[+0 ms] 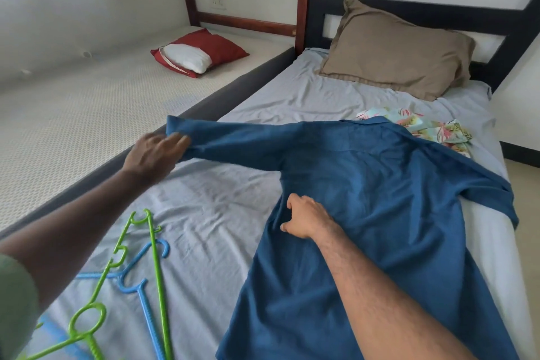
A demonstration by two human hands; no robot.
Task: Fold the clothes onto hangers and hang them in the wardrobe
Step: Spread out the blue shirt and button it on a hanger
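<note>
Left hand (155,152) pinches the blue shirt (365,184) at its cuff; right hand (306,218), fingers curled, pins the side seam. Best to fold the sleeve toward the right grip, keeping it taut.

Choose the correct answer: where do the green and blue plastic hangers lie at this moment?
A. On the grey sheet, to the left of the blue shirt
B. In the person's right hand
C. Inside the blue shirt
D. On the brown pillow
A: the green hanger and blue hanger lie on the grey sheet, left of the blue shirt and apart from it.
</note>
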